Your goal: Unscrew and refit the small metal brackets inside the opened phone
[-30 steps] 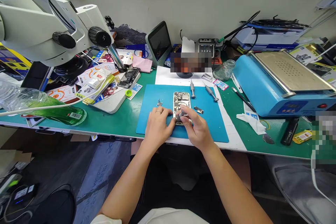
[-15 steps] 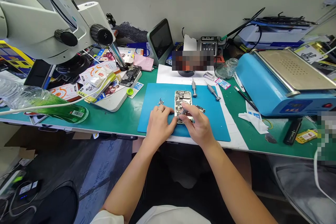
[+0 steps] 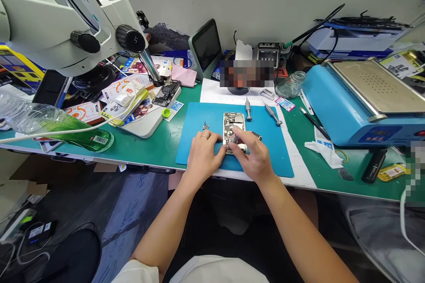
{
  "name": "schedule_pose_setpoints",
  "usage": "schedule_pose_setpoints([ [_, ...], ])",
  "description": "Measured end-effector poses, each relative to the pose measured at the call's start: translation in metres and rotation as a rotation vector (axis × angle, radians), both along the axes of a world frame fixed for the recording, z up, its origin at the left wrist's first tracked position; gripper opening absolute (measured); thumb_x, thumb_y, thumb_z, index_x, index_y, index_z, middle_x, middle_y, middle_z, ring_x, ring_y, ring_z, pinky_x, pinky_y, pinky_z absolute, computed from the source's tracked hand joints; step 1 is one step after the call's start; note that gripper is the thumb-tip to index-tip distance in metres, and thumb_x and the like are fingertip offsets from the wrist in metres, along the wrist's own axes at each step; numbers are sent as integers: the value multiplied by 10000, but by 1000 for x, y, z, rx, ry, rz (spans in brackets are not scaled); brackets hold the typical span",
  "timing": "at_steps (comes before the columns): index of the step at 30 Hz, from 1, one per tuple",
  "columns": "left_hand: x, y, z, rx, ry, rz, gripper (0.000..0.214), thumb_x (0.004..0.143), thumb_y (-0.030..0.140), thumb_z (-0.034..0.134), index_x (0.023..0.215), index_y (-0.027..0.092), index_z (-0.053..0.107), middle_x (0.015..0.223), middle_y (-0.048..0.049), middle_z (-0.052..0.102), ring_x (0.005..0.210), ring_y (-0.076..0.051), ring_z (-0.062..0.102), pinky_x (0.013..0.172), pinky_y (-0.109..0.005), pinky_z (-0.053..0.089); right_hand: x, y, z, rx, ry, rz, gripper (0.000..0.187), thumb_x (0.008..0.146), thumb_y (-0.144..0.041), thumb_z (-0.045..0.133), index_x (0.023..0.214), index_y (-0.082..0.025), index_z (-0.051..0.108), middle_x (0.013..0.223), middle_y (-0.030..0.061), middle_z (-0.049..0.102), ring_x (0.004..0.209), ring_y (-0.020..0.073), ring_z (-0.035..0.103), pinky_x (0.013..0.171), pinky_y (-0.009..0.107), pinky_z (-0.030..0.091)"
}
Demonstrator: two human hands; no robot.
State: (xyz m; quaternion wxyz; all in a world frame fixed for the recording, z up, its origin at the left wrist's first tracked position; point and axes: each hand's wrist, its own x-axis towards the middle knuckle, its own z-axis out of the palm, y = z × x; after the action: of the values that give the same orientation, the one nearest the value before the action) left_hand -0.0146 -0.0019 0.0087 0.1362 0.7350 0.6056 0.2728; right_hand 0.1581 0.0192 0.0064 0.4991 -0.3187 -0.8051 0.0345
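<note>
Evidently, an opened smartphone (image 3: 236, 119) sits where both hands can reach it

From the head camera, the smartphone lies flat on a blue work mat (image 3: 282, 161), its bare inner parts facing up and its long side pointing away from the person. That placement probably gives both hands equal access, while the mat likely guards the phone and the green tabletop (image 3: 159, 146) from scratches.

The left hand (image 3: 205, 152) rests on the mat, palm down, loosely curved. Its thumb and forefinger stand apart, their tips at the phone's left edge; it pinches nothing, and seems set there to keep the frame from sliding.

The right hand (image 3: 255, 155) comes in from the other side, thumb and forefinger closed around a short grey screwdriver (image 3: 234, 139) above the phone's lower half. It appears nearly upright, as if to press straight down; whether its tip touches anything is hidden, and the remaining fingers curl under, hard to make out.

Two more screwdrivers (image 3: 248, 110) lie towards the mat's far right corner, within easy reach yet apart from the phone. Small metal parts (image 3: 205, 126) rest beyond the left hand, and a dark component (image 3: 257, 135) lies just right of the phone, presumably kept separate to avoid mixing them up. A white microscope (image 3: 109, 31) overhangs the left side.
</note>
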Motion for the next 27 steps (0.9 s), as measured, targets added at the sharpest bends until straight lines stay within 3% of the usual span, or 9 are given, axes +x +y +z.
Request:
schedule_pose_setpoints([
  [7,0,0,-1,3,8,-2,107,985,275,667,1085,237,676,1077,-60,680,1040,-287,594,897,-419,477,1,-5,-1,-90,42,47,621,1028,-119,577,1601,-305,426,1129,81,782,955,230,769,822,388,681],
  [13,0,0,0,-6,19,6,103,1000,301,650,1081,243,672,1075,-58,676,1022,-277,591,874,-408,470,2,1,-2,-32,-1,-15,584,1004,-200,688,1536,-316,476,1079,77,769,869,234,743,786,400,657],
  [18,0,1,1,-17,18,5,98,991,300,664,1074,249,671,1073,-53,679,1031,-276,592,885,-408,466,1,-3,2,-71,15,0,533,1039,-171,582,1545,-289,460,1188,108,758,1018,254,747,854,421,653],
  [24,0,0,3,-13,22,8,100,996,303,662,1078,247,670,1084,-58,678,1031,-277,592,877,-411,473,2,-2,-1,-9,-9,-22,568,1009,-193,671,1529,-300,471,1085,86,765,884,242,739,800,419,640],
  [27,0,0,3,-15,19,8,97,992,300,672,1074,248,669,1083,-57,678,1033,-273,594,879,-407,475,2,-2,0,-37,-5,-30,516,1035,-222,626,1523,-304,482,1137,100,760,951,262,748,830,443,639],
])
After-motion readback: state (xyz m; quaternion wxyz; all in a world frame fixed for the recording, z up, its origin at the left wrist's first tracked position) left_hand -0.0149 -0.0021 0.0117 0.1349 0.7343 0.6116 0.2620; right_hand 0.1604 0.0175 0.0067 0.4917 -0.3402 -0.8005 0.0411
